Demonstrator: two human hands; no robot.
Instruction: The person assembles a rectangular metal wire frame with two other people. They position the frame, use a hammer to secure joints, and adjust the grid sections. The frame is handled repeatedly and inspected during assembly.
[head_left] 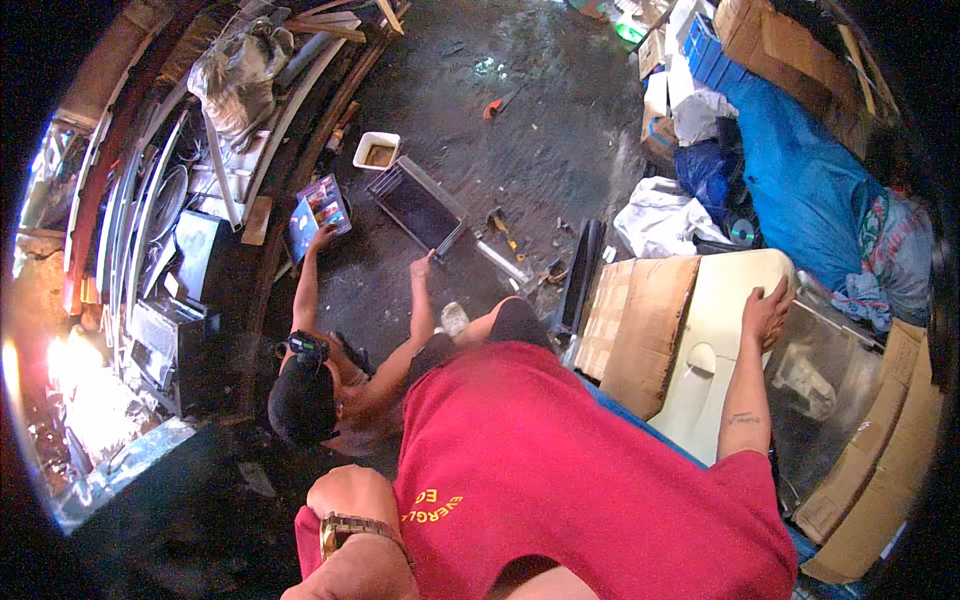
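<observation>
My right hand is on the upper right edge of a cream plastic panel with a moulded recess, its fingers curled over the rim. A brown cardboard sheet lies against the panel's left side. Along its right is a cloudy clear plastic sheet or bin. My left hand is very close at the lower edge, below a gold wristwatch; its fingers are out of view.
A person in a dark cap crouches ahead left, one hand at a colourful printed box, the other at a grey rectangular frame. Nearby lie a white tub and a hammer. Blue tarpaulin covers a pile at right; scrap lines the left.
</observation>
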